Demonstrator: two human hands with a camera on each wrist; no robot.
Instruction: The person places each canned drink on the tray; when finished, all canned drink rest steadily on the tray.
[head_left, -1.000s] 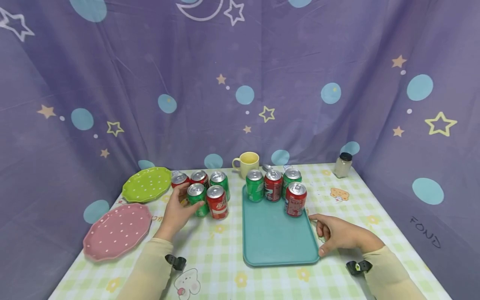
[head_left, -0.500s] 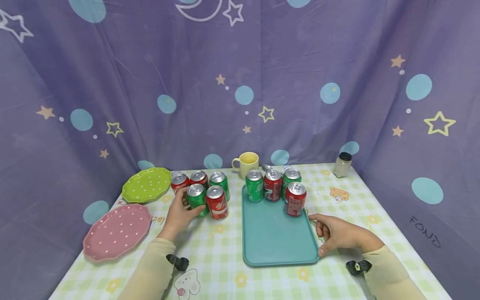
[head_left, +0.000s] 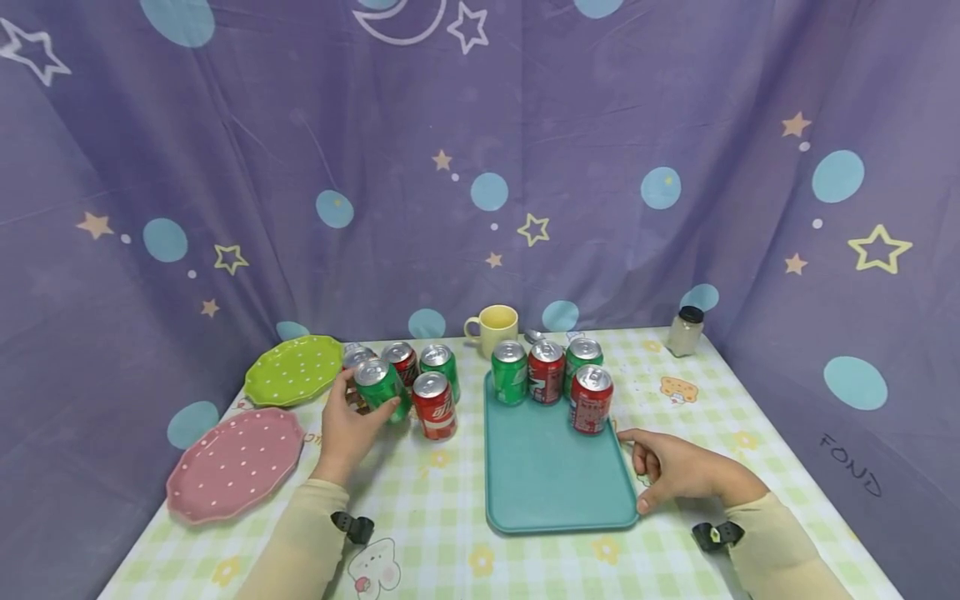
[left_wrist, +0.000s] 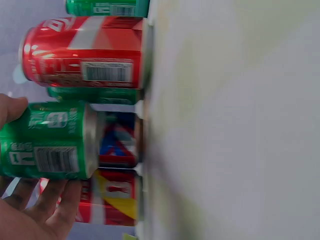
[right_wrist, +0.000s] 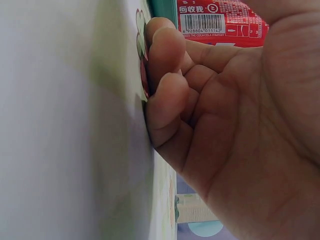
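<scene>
My left hand (head_left: 358,410) grips a green can (head_left: 379,386) and holds it tilted, just above the table. In the left wrist view the green can (left_wrist: 50,140) sits between thumb and fingers (left_wrist: 47,212), clear of the cloth. Beside it stand a red can (head_left: 435,406), a green can (head_left: 440,364) and two more red cans (head_left: 403,360). A teal tray (head_left: 551,475) carries two green cans (head_left: 510,372) and two red ones (head_left: 592,399). My right hand (head_left: 660,468) rests on the table against the tray's right edge, fingers (right_wrist: 165,100) loosely curled, holding nothing.
A green dotted plate (head_left: 294,368) and a pink dotted plate (head_left: 234,462) lie at the left. A yellow mug (head_left: 495,327) and a spoon (head_left: 536,336) sit behind the tray, a small jar (head_left: 686,330) at the far right. Purple curtains close in three sides.
My left hand closed round the front green can and lifted it up and slightly left, tilting it. The right hand and the tray have not moved.
</scene>
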